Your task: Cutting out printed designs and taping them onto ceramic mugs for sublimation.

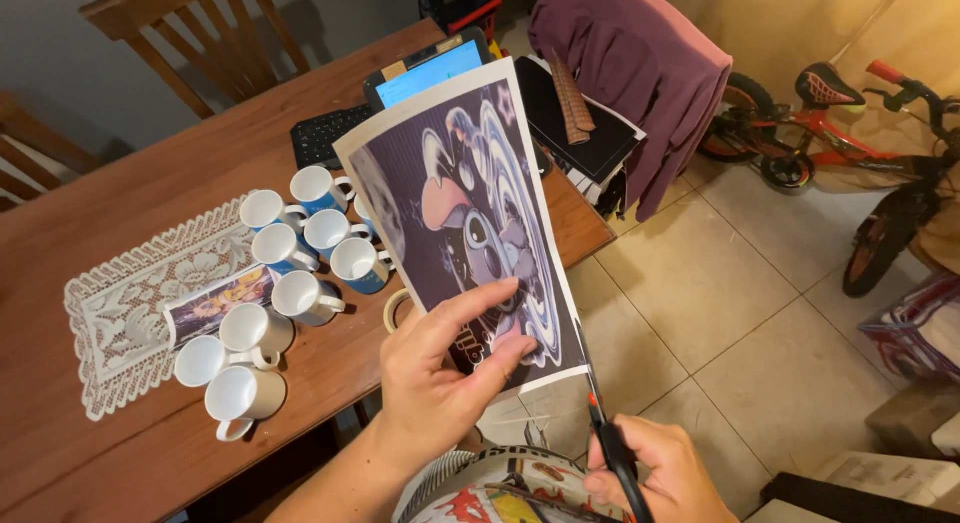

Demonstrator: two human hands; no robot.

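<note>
A: Printed sheet (470, 213)?
B: Held up at centre, glossy, purple cartoon print, white margins. Left hand (440, 373) pinches its lower edge, fingers clamped.
A: Right hand (655, 473)?
B: At five o'clock, fingers closed round scissors (605, 433), blades at the sheet's right margin. White mugs (270, 303) at nine o'clock on the wooden table (120, 183).

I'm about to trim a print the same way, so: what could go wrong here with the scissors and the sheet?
The left hand pinches the printed sheet only at its lower end, so the tall upper part may flop and pull the cut off line. The scissors in the right hand run along the right edge, close to the picture; a wobble could nick the artwork. The left fingertips lie fairly near the blades.
</note>
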